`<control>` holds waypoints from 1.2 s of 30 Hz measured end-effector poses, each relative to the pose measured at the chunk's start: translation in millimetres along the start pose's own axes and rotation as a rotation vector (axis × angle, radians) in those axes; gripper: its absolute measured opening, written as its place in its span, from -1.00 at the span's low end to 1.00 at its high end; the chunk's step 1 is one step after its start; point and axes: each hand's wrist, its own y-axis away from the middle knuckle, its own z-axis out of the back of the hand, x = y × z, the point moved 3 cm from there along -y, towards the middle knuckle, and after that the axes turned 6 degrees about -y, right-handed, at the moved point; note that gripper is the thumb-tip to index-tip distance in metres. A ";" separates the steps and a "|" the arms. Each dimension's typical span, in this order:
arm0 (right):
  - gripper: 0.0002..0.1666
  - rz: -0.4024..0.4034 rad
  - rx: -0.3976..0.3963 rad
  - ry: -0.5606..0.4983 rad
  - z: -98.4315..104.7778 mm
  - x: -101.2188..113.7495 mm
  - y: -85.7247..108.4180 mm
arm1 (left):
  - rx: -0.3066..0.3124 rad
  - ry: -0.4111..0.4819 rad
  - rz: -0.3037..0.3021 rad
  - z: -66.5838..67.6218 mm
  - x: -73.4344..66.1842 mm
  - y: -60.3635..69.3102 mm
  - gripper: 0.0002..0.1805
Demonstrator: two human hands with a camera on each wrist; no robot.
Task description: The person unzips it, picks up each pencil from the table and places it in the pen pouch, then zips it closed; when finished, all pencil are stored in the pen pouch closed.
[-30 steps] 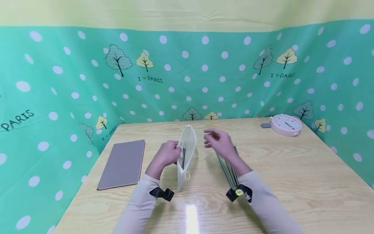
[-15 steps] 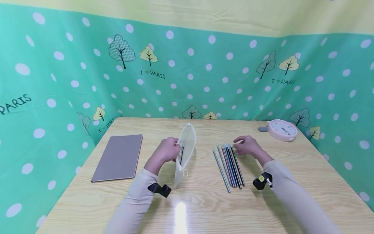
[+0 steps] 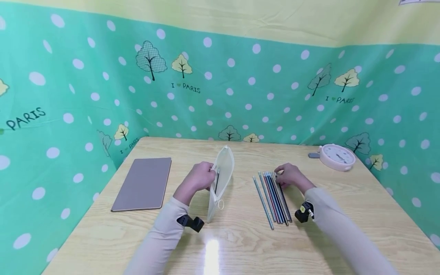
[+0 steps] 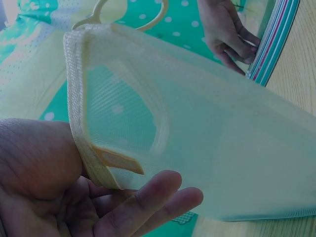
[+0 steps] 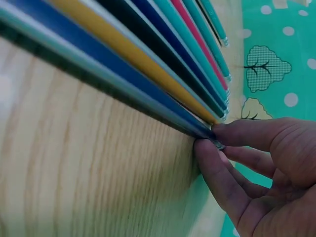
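Observation:
My left hand (image 3: pixel 199 176) grips the rim of a pale mesh zip pouch (image 3: pixel 225 168), which stands upright with its mouth spread. Through the mouth a dark pencil (image 3: pixel 217 181) shows inside. In the left wrist view the pouch (image 4: pixel 207 133) fills the middle, with thumb and fingers on its edge. At the far end of a row of pencils (image 3: pixel 275 198), my right hand (image 3: pixel 291 175) pinches the outermost one. The right wrist view shows thumb and forefinger on the end of this blue pencil (image 5: pixel 123 79), beside a yellow pencil (image 5: pixel 123 54).
One teal pencil (image 3: pixel 263 202) lies slightly apart, left of the row. A grey notebook (image 3: pixel 142 184) lies on the left of the wooden table (image 3: pixel 240 244). At the back right are a pink round clock (image 3: pixel 337 157) and a small grey object (image 3: pixel 314 155). A patterned curtain (image 3: pixel 192 114) hangs behind.
My right hand has gone from beside the pouch to the right side of the row and now pinches a pencil's far end. The left hand keeps its grip on the pouch.

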 end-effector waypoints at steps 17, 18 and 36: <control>-0.27 0.010 -0.016 -0.318 30.1 -7.6 12.8 | -0.008 -0.002 -0.005 1.0 -0.7 -0.1 -0.65; -0.26 0.023 -0.017 -0.355 33.4 -6.8 14.1 | -0.008 -0.001 -0.006 1.4 -1.2 -0.3 -0.65; -0.37 0.263 -0.074 -0.930 5.4 60.0 38.4 | -0.009 -0.009 0.000 1.3 -0.9 -0.3 -0.65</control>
